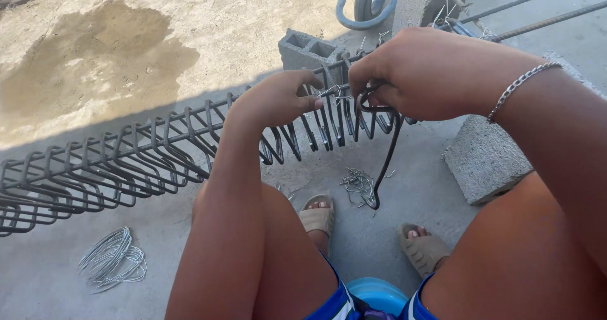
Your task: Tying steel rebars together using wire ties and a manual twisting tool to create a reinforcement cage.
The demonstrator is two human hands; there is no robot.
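While both hands work at the rebar cage (126,162), the step in hand looks like tying a stirrup with wire. Left hand (275,98) has its fingers curled, thumb and forefinger pinching the wire tie (332,92) just off their tips. Right hand (417,73) is closed in a fist around the hook tool (386,155), whose shaft hangs below the knuckles. Next move, I'd judge, calls for a steady twist while the pinch holds. Spare wire (112,260) lies well below the fingers, on the floor.
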